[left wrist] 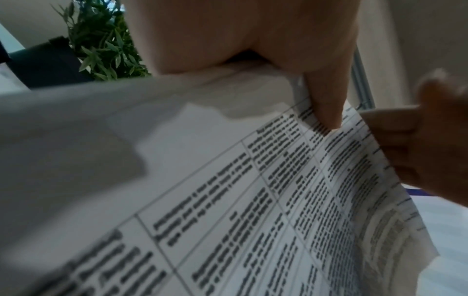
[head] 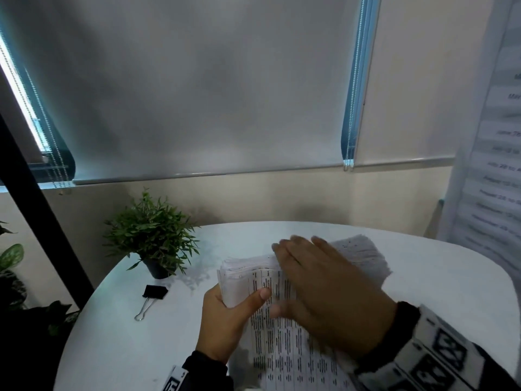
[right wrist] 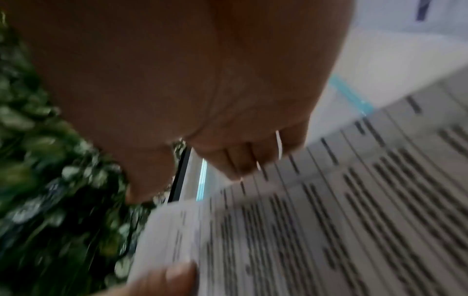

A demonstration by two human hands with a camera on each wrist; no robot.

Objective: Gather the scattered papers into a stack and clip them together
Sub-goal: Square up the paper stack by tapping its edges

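Papers [head: 284,328] sit gathered, left hand [head: 225,320] pinching their left edge, thumb on top. Right hand [head: 324,289] lies flat on them, fingers straight. Binder clip [head: 152,299] lies left of the papers.

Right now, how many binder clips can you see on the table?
1. The black binder clip lies on the white table, left of the paper stack and in front of the potted plant. Another may be hidden under the papers.
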